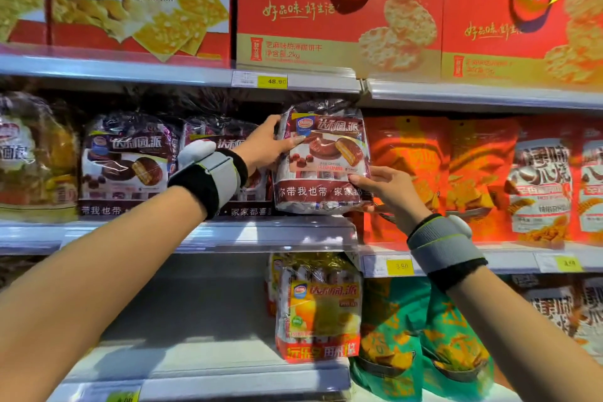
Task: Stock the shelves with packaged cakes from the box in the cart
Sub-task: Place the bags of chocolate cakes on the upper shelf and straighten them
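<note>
Hands point(267, 147) point(385, 188) both gripping cake bag point(323, 157) at shelf edge point(261, 232).

At nine o'clock a blurred yellow bag point(29, 153) runs off the edge, the left wristband point(208, 178) covers a chocolate cake pack point(228, 140), and the price tags point(399, 266) are unreadable.

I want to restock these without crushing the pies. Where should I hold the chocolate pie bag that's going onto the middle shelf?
Hold the chocolate pie bag by its side edges, coming from the front, as here: left hand high on its left edge, right hand at its lower right corner. It stands upright and faces you, so the edges are free.
</note>
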`<state>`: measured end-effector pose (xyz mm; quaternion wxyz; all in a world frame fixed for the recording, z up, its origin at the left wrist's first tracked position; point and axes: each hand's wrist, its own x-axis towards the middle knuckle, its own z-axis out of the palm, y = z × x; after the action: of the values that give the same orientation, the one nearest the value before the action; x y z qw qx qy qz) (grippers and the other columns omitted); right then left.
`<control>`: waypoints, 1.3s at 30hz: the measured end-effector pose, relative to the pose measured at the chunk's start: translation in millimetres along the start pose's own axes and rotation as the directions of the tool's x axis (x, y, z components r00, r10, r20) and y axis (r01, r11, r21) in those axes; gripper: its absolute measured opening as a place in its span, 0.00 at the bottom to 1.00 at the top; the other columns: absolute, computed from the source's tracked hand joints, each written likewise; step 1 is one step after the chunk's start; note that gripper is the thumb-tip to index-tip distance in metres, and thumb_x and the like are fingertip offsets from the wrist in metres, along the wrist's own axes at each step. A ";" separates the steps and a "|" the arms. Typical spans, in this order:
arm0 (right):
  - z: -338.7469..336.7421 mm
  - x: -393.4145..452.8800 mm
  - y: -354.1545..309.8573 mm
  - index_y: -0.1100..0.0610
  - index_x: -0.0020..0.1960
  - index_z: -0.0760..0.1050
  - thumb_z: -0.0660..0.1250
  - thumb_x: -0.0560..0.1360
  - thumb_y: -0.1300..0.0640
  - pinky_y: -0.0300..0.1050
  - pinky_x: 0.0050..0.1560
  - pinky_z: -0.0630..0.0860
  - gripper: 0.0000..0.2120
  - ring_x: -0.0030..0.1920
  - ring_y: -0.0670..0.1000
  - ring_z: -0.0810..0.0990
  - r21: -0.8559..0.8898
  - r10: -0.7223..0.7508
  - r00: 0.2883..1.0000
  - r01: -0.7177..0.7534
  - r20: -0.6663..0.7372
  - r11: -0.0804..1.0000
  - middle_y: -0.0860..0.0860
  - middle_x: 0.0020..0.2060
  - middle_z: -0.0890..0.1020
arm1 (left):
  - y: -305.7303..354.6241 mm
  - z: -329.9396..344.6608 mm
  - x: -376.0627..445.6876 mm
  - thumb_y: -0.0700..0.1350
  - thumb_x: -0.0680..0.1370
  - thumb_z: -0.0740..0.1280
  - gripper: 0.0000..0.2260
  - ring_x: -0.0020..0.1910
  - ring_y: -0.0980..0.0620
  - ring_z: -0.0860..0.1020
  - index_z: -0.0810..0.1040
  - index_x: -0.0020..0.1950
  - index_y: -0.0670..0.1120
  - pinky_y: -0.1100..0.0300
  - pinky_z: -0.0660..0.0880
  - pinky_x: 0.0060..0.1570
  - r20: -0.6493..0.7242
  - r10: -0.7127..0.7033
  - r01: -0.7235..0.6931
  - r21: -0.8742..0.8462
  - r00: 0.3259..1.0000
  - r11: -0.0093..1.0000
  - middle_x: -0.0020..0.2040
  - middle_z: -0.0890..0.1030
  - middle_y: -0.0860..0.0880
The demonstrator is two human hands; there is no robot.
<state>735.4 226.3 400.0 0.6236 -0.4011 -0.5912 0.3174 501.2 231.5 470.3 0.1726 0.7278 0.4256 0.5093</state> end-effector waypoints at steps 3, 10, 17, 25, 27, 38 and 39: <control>3.5 3.5 1.8 0.61 0.67 0.70 0.77 0.69 0.57 0.35 0.24 0.74 0.30 0.44 0.42 0.77 0.039 0.002 1.000 -0.001 -0.022 0.999 0.54 0.58 0.76 | 3.3 -0.6 0.5 0.52 0.74 0.72 0.29 0.49 0.56 0.78 0.60 0.69 0.50 0.63 0.78 0.41 0.070 -0.016 0.013 0.045 0.997 0.999 0.57 0.78 0.53; 9.7 5.6 10.0 0.60 0.63 0.72 0.76 0.70 0.62 0.35 0.25 0.75 0.24 0.38 0.40 0.79 0.072 -0.018 0.999 0.021 -0.040 0.997 0.47 0.45 0.79 | -11.4 5.9 7.6 0.44 0.63 0.81 0.45 0.60 0.51 0.76 0.57 0.71 0.44 0.55 0.73 0.63 0.070 0.037 -0.044 0.102 0.997 0.994 0.61 0.75 0.50; 19.5 18.7 34.0 0.58 0.59 0.74 0.78 0.66 0.63 0.48 0.58 0.77 0.24 0.55 0.47 0.77 0.018 -0.090 0.986 0.094 -0.142 0.995 0.50 0.51 0.79 | -27.9 18.4 10.3 0.44 0.63 0.81 0.48 0.64 0.50 0.74 0.54 0.74 0.44 0.54 0.71 0.65 0.003 0.138 -0.137 0.179 0.990 0.974 0.67 0.74 0.46; 24.2 24.1 51.0 0.58 0.64 0.73 0.79 0.65 0.61 0.55 0.60 0.77 0.29 0.61 0.52 0.76 -0.001 -0.064 0.982 0.064 -0.179 0.998 0.54 0.58 0.78 | -40.5 25.4 8.6 0.45 0.64 0.80 0.53 0.70 0.48 0.69 0.48 0.77 0.46 0.56 0.67 0.68 -0.019 0.156 -0.148 0.222 0.988 0.964 0.72 0.68 0.44; 24.6 24.3 53.1 0.58 0.64 0.73 0.79 0.65 0.60 0.56 0.60 0.77 0.30 0.62 0.52 0.76 -0.023 -0.076 0.981 0.073 -0.178 0.997 0.56 0.61 0.78 | -40.9 26.6 7.8 0.46 0.64 0.80 0.54 0.72 0.45 0.64 0.46 0.78 0.46 0.55 0.64 0.69 -0.028 0.166 -0.153 0.266 0.986 0.952 0.74 0.63 0.42; 26.3 25.3 57.4 0.56 0.65 0.72 0.80 0.65 0.55 0.59 0.59 0.77 0.31 0.58 0.51 0.76 -0.115 -0.106 0.983 0.090 -0.150 0.989 0.56 0.61 0.77 | -33.3 28.7 8.7 0.44 0.69 0.78 0.49 0.77 0.41 0.48 0.47 0.78 0.57 0.47 0.63 0.71 0.028 0.451 -0.347 0.682 0.892 0.644 0.78 0.42 0.46; 27.4 25.8 58.0 0.55 0.65 0.72 0.80 0.65 0.55 0.59 0.59 0.77 0.31 0.58 0.52 0.76 -0.119 -0.108 0.984 0.091 -0.145 0.989 0.54 0.60 0.78 | -33.9 27.1 9.8 0.47 0.69 0.78 0.48 0.77 0.42 0.47 0.48 0.78 0.57 0.47 0.61 0.71 0.034 0.444 -0.341 0.694 0.895 0.635 0.78 0.44 0.46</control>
<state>715.4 279.8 361.1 0.6583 -0.4280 -0.5785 0.2209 511.4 263.8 441.5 -0.2529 0.7765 0.4244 0.3911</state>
